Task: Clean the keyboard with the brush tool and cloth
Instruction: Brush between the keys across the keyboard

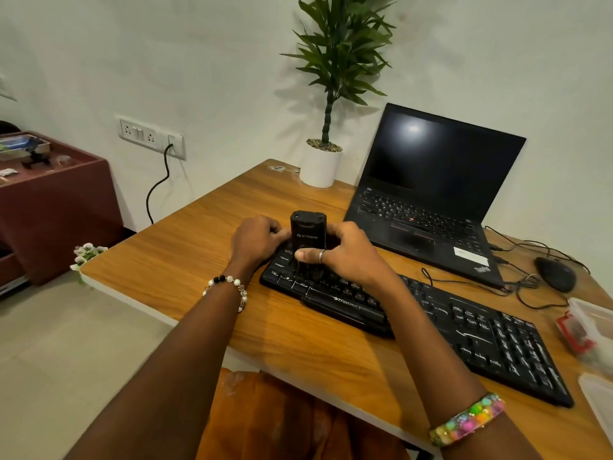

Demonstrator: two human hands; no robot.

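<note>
Both hands, left (pixel 257 239) and right (pixel 345 252), hold the upright brush tool (pixel 307 232) in their grip on the keyboard's (pixel 481 340) left end, its length running away rightward.

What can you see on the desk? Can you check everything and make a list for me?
Surface: wooden desk, pale front edge.
Job's things: black keyboard; black brush tool upright on its left end; cloth not seen.
Clutter: open laptop, mouse, potted plant, clear packets.
Grips: left hand and right hand both hold the brush tool.
Cables: thin black cables tangled by the mouse; wall cable.
Surroundings: socket panel, maroon cabinet.
</note>
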